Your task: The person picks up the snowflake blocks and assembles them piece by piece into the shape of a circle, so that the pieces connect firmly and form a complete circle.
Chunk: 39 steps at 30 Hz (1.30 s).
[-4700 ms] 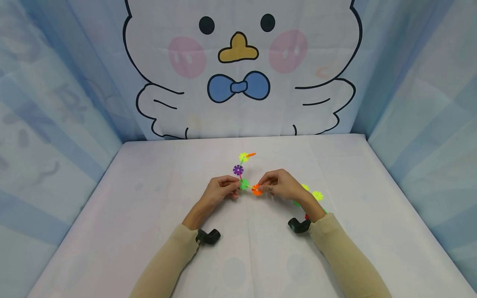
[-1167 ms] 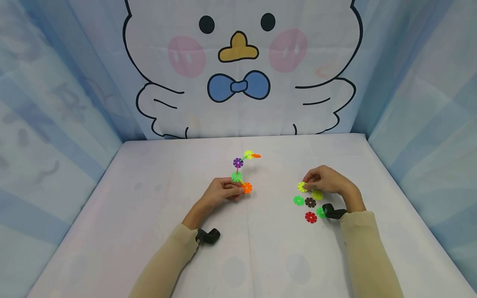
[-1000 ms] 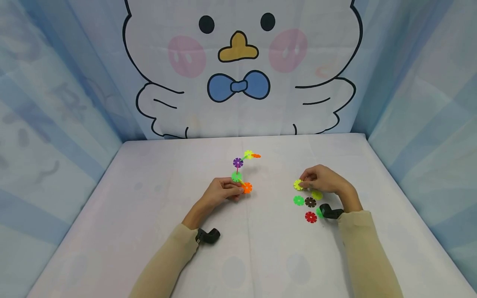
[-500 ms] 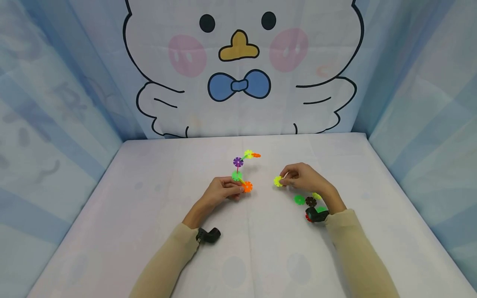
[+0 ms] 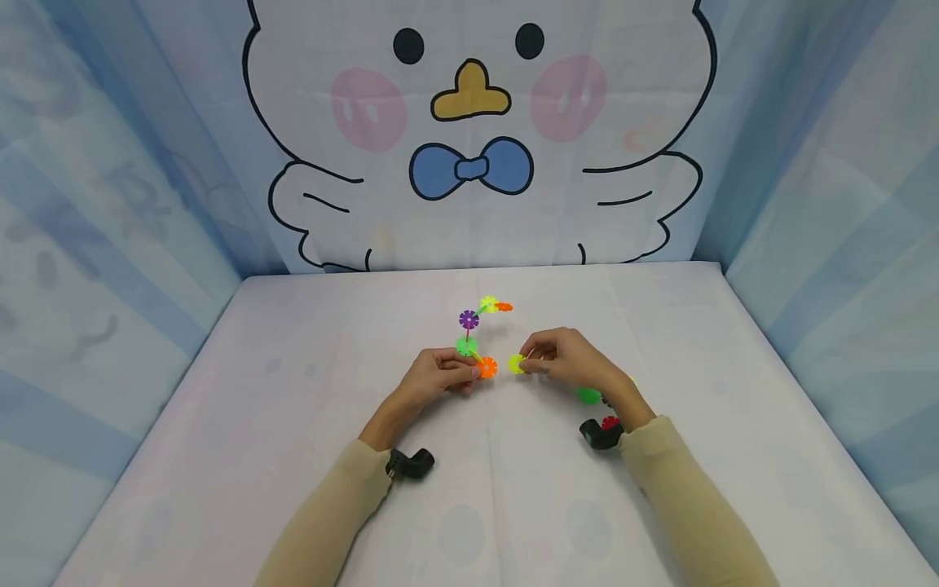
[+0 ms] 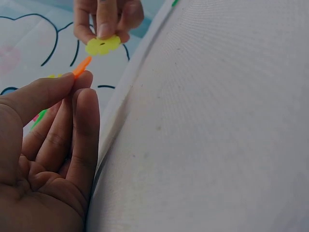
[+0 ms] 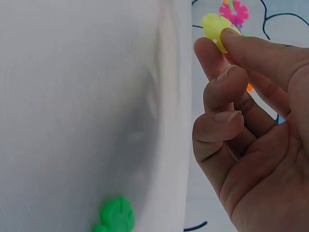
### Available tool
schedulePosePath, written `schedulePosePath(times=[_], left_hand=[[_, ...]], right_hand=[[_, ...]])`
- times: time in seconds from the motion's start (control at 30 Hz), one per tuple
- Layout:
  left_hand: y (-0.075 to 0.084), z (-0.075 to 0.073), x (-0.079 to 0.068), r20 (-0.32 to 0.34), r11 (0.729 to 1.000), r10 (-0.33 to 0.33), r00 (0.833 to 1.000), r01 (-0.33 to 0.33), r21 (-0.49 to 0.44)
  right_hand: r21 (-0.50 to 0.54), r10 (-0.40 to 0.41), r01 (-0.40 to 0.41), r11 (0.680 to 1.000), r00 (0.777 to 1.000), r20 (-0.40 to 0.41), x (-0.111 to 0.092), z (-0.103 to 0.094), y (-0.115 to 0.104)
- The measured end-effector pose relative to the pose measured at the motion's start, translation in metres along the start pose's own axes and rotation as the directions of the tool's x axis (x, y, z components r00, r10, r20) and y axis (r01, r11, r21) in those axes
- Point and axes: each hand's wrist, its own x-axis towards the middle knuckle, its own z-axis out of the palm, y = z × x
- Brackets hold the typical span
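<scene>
My left hand (image 5: pixel 438 377) pinches the orange snowflake disc (image 5: pixel 487 368) at the near end of a chain of interlocked plastic discs. Beyond it the chain runs through a green disc (image 5: pixel 465 346) and a purple disc (image 5: pixel 469 319) to a yellow disc (image 5: pixel 489 304) and an orange one at the far end. Between thumb and index finger, my right hand (image 5: pixel 566 357) holds a loose yellow snowflake disc (image 7: pixel 215 26). In the left wrist view this yellow disc (image 6: pixel 103 45) is just beyond the orange disc's edge (image 6: pixel 83 66), with a small gap between them.
Under my right forearm lie loose discs, among them a green one (image 5: pixel 589 396) and a red one (image 5: pixel 610 422); others are partly hidden. A white cloth covers the table (image 5: pixel 183 456). A printed curtain (image 5: pixel 469 228) stands behind it.
My right hand left the chain, took a yellow disc from the loose ones at the right and carried it left, close to the orange disc. My left hand now holds the chain nearer its orange end.
</scene>
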Motion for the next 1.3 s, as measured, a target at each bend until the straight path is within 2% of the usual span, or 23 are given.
schedulePosePath(times=[0.23,0.53,1.0,1.3], left_hand=[[0.000,0.000,0.002,0.009,1.000,-0.005,1.000,0.005,-0.009],[0.002,-0.001,0.001,0.013,1.000,0.003,1.000,-0.003,-0.010],[0.002,0.000,0.000,0.010,1.000,0.013,1.000,-0.013,-0.014],[0.001,-0.001,0.000,0.009,1.000,-0.003,1.000,0.003,-0.018]], right_hand=[[-0.031,-0.053,0.053,0.998,0.999,0.008,0.003,0.007,-0.007],[-0.053,-0.067,0.067,0.996,0.998,-0.013,0.003,0.009,-0.011],[-0.042,-0.037,0.036,0.998,0.999,-0.012,0.003,0.013,-0.012],[-0.027,-0.027,0.025,0.999,0.999,-0.044,0.001,0.016,-0.016]])
